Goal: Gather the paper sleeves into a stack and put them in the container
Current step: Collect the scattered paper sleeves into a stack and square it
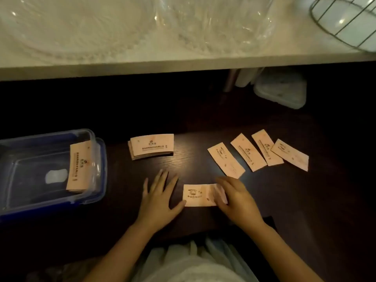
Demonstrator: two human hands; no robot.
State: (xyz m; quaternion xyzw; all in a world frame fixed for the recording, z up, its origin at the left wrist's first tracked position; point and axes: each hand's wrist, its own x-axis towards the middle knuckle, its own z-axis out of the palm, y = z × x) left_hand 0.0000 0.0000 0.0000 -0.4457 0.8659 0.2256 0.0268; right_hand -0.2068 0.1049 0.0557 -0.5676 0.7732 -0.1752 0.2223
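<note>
Across the top of the frame a pale shelf [142, 64] carries blurred clear plastic and a wire basket [343, 23] cut off at the upper right; below it the dark table [193, 163] fades into shadow. At left, the clear blue-rimmed container [97, 159], partly cut off, holds a few paper sleeves [78, 167], with a stack [151, 147] mid-frame and four loose sleeves [258, 152] at right, print illegible. Low centre, the left hand [158, 198] lies flat, grip spread, thumb touching one sleeve [198, 195], whose right end the right hand [236, 196] covers, its grip hidden.
</note>
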